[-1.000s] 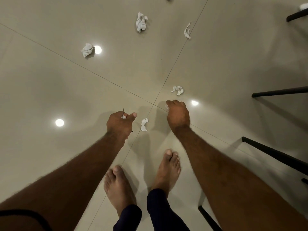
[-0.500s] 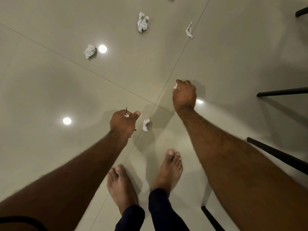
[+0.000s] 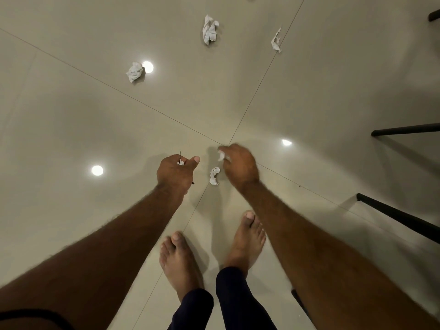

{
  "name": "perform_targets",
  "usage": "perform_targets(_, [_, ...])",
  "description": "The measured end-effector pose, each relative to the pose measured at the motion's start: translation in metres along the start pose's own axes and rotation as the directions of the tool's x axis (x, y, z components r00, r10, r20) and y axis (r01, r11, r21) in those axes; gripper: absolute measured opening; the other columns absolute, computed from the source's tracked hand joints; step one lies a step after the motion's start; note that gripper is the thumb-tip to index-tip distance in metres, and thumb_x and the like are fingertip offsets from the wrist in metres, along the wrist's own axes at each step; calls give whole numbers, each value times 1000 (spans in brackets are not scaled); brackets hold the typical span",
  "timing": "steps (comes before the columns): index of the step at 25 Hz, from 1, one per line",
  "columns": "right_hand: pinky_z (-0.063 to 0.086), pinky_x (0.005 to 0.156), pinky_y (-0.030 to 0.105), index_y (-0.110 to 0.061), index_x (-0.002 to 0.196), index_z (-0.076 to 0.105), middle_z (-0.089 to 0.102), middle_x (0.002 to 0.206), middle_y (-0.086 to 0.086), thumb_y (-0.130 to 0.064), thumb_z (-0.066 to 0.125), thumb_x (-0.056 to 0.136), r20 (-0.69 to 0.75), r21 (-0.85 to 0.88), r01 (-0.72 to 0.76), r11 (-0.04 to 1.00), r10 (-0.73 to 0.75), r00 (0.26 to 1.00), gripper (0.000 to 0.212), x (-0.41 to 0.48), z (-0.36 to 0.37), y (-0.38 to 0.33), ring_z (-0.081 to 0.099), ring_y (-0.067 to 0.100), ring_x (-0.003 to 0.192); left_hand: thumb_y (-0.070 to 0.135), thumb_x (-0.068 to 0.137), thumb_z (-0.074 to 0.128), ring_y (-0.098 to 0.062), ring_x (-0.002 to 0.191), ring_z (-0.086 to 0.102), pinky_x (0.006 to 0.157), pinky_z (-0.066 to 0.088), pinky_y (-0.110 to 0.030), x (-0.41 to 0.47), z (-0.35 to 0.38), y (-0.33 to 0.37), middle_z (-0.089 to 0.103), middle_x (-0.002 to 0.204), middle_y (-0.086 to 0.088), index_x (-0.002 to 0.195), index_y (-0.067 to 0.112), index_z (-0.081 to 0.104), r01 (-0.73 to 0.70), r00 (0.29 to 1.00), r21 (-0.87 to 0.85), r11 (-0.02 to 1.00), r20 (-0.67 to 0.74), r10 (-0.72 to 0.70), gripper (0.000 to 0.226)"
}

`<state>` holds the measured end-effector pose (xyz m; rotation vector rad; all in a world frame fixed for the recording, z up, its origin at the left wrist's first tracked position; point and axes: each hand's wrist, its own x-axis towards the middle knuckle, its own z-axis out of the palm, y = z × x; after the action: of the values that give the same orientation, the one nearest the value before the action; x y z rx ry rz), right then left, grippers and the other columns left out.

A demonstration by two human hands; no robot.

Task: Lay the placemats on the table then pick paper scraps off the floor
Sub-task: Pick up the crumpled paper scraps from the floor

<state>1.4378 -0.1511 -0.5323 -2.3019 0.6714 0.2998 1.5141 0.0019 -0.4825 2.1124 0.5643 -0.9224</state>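
1. White paper scrap (image 3: 214, 176), small and crumpled, lies on the floor (image 3: 71, 129) between the two hands, just beside a tile joint
2. Right hand (image 3: 239, 166) hangs just right of that scrap, blurred, its fingers curled loosely round another small white scrap (image 3: 221, 155) that shows at the fingertips
3. Left hand (image 3: 175, 171) is a closed fist with the thumb sticking out to the right; a bit of white paper (image 3: 181, 162) and a thin dark stick (image 3: 180, 155) poke out of the top of the fist
4. Further off on the beige glossy tiles lie three more crumpled pieces: a ball (image 3: 135, 71) beside a round light reflection, a larger wad (image 3: 210, 29) ahead, and a thin twisted strip (image 3: 276, 41) to its right near a joint line
5. Two bare feet (image 3: 181, 260) stand below the hands, with dark trouser cuffs (image 3: 238, 298) at the ankles
6. Black furniture legs (image 3: 404, 129) reach in from the right edge, well apart from the scraps
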Motion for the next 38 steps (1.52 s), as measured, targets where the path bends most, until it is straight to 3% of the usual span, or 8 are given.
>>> perform_targets(4, [52,79,38,-16,121,69,69,108,8,-3,53,87,182,-155,143,977,-115,977,40,-30,42,-10,59,32,95,38,89,78,-21,44,46,39,38,-23,0,-2,-4,54,53,-4,67,15,55,-5,1000,9,1000,-5,5,40])
perform_targets(13, [49,82,36,-14,124,63,62,120,9,-1,57,86,244,-319,187,929,-110,964,40,-36,62,-10,53,31,106,40,89,78,-20,43,48,38,41,-24,6,-12,-16,55,57,-3,71,14,57,1,1000,6,1000,-25,-1,38])
perform_targets(16, [51,79,30,-16,113,69,70,102,5,0,56,83,96,-27,-101,995,103,990,36,-28,45,-22,63,26,94,44,87,79,-21,44,47,36,39,-23,0,-17,-15,55,60,-4,75,13,59,24,1000,-30,999,-4,-25,38])
perform_targets(18, [56,77,26,-17,124,66,72,99,3,0,64,81,27,369,-300,880,312,950,46,-28,23,-43,68,17,86,51,86,77,-19,46,51,38,41,-24,-6,-23,-8,59,64,-6,79,12,61,58,998,-79,995,32,-56,42])
perform_targets(23, [58,59,21,-39,139,42,65,86,-10,-17,72,81,79,571,-274,774,280,957,69,-36,-24,-126,66,4,73,70,78,72,-23,71,76,57,60,-35,-36,-45,36,78,86,-7,98,11,64,193,959,-366,910,268,-96,63])
perform_targets(29, [57,70,16,-31,152,30,61,98,-21,0,58,81,147,553,-298,778,262,954,83,-32,-75,-180,65,0,91,33,69,93,-21,71,72,59,56,-29,-48,-81,87,74,84,-9,97,9,66,213,877,-467,858,479,44,45])
perform_targets(33, [61,86,44,-26,155,19,59,113,-7,2,57,67,283,641,-371,671,243,928,100,-16,-105,-205,63,10,105,0,79,82,-26,78,74,62,58,-30,-46,-100,114,78,94,-17,97,5,73,218,879,-492,843,473,49,21])
perform_targets(38, [52,97,29,-28,156,20,61,119,-28,-4,55,72,403,599,-425,678,203,893,94,20,-128,-222,55,4,118,-15,75,63,-21,59,65,54,55,-27,-32,-109,149,69,71,-11,78,10,71,182,932,-459,869,362,-4,26])
